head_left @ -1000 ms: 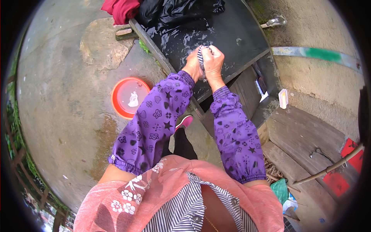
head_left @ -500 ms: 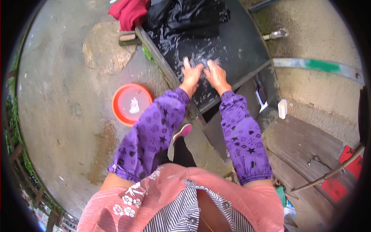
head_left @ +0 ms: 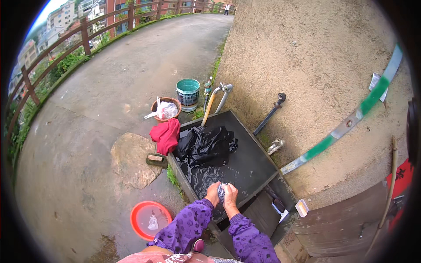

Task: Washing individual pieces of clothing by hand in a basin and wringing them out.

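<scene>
A small dark-and-white patterned cloth (head_left: 221, 193) is bunched between my two hands. My left hand (head_left: 212, 193) closes on its left side and my right hand (head_left: 230, 197) grips its right side, close together over the near part of a dark rectangular wash basin (head_left: 245, 164). Wet black fabric (head_left: 208, 147) lies heaped in the basin's far left part, with foamy streaks beside it. A red cloth (head_left: 166, 135) hangs over the left rim. On that same rim, nearer me, rests a wooden-backed scrubbing brush (head_left: 155, 159). Purple patterned sleeves cover my forearms.
An orange basin (head_left: 137, 215) holding water and something whitish stands left on the concrete. Beyond the wash basin are a brown tub (head_left: 179, 105) with a plastic bag, a teal bucket (head_left: 188, 90) and a tap with a yellowish hose (head_left: 209, 107). A rough wall (head_left: 307, 87) borders the right.
The view has tilted up, showing the path, buckets and wall. My hands, earlier spread low over the foamy water, are now closed together on the patterned cloth.
</scene>
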Demonstrator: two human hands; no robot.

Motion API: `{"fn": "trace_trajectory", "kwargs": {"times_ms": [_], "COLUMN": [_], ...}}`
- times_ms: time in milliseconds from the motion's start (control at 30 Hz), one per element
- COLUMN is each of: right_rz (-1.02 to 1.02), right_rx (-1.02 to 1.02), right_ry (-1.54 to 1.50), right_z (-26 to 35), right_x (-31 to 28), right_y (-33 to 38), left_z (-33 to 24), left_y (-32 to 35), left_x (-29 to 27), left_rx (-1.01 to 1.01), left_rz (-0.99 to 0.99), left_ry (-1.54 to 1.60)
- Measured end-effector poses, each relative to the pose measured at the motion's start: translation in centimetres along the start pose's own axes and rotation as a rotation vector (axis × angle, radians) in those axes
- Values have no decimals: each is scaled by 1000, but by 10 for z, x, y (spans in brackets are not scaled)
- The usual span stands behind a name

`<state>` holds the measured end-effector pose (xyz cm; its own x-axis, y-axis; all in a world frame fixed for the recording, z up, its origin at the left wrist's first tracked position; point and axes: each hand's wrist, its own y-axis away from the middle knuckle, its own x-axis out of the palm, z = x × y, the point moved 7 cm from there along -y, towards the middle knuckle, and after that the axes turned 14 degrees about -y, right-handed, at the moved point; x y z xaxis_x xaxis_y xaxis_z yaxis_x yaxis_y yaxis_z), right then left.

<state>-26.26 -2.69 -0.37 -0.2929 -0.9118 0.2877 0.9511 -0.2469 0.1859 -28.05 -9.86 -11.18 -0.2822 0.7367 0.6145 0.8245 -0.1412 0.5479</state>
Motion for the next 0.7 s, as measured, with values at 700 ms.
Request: {"fn": "trace_trajectory", "kwargs": {"times_ms": [700], "right_rz": [-25], "right_rx": [112], "right_ry": [-513], "right_z": [18], "right_x": [-83], "right_y": [7], "left_z": [10], "left_y": [61], "left_x": [48], "left_rx": [178], "left_rz": [-352], "left_ry": [-348]}}
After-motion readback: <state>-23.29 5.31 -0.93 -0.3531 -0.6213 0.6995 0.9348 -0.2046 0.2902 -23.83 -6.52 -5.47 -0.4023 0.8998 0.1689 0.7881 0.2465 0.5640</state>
